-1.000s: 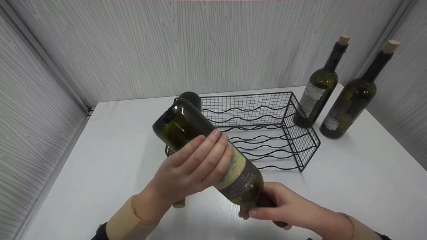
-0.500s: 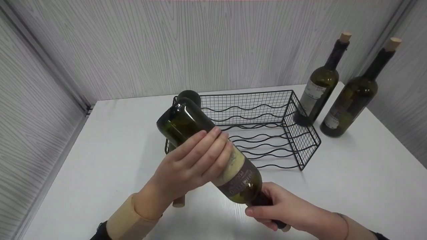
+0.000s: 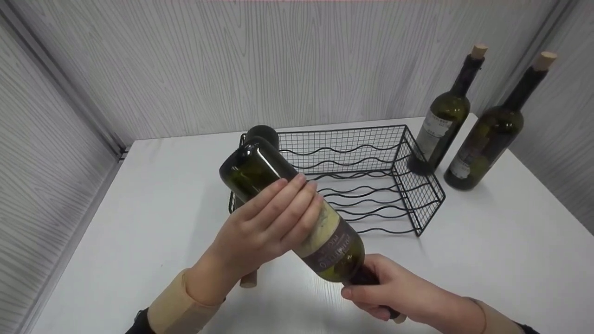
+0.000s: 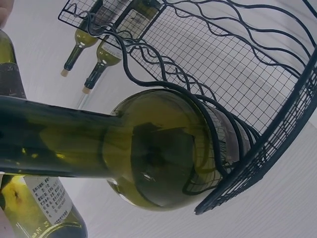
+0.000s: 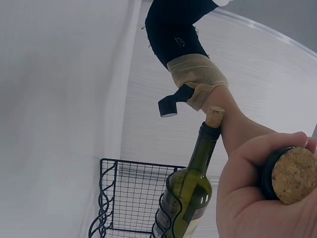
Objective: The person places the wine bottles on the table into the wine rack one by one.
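A green wine bottle [image 3: 341,248] with a yellow and dark label is held tilted, base up to the left and neck down to the right. My left hand [image 3: 267,222] grips its body from the near side, fingers across the label. Around the dark neck curls my right hand [image 3: 394,287], and the cork [image 5: 296,176] shows past that hand in the right wrist view. Behind the held bottle stands a black wire rack [image 3: 343,160]. Another corked bottle [image 5: 190,198] lies in the rack's left end, mostly hidden in the head view.
Two corked bottles, one nearer the rack [image 3: 445,125] and one farther right [image 3: 487,144], stand upright beside the rack's right end. White table surface [image 3: 153,222] extends left of the rack. Pale wood-grain panels [image 3: 297,65] enclose the back and sides.
The held bottle has shifted slightly to the right at its base and turned a little about its length. My right fingers have closed further round the neck. In the last half second little moved.
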Tool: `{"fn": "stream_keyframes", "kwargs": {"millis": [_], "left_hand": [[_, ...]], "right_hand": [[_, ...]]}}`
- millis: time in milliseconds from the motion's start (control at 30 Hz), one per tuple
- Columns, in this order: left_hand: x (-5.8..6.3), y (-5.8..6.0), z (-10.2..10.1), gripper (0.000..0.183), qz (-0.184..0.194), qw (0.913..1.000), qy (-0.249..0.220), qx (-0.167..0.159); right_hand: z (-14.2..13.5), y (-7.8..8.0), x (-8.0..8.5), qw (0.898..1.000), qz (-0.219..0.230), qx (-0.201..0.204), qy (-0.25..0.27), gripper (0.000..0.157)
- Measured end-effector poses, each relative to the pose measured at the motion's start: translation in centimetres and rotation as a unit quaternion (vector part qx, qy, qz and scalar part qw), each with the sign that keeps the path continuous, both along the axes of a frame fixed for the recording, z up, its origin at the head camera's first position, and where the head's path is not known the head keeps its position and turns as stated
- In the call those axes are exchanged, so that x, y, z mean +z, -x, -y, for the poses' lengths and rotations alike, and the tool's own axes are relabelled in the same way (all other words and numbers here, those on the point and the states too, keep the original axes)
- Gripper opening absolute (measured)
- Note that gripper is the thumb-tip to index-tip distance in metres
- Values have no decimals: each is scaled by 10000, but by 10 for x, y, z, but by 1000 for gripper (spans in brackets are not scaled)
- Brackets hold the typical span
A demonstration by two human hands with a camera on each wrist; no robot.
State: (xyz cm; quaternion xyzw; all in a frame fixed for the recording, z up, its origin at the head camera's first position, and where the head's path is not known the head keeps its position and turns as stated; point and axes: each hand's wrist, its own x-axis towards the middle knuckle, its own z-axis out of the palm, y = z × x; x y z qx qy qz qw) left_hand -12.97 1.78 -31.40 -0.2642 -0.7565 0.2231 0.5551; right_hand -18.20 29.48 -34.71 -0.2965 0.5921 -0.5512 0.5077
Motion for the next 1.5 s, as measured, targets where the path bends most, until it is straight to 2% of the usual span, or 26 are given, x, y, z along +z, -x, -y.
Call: {"fn": "stream_keyframes", "kwargs": {"millis": [700, 1100, 1267, 1500], "left_hand": [[2, 0, 0, 37, -110, 9999, -10, -58], [6, -2, 0, 40, 195, 9998, -77, 14], [6, -4, -1, 38, 261, 9996, -125, -31], [7, -6, 0, 39, 268, 9996, -96, -55]], "right_hand": [[-5, 0, 9, 9999, 138, -28, -97, 24], [-6, 1, 11, 9999, 52, -84, -113, 25], [-8, 0, 10, 9999, 53, -47, -72, 23], [-9, 0, 12, 9998, 93, 9, -201, 29]]}}
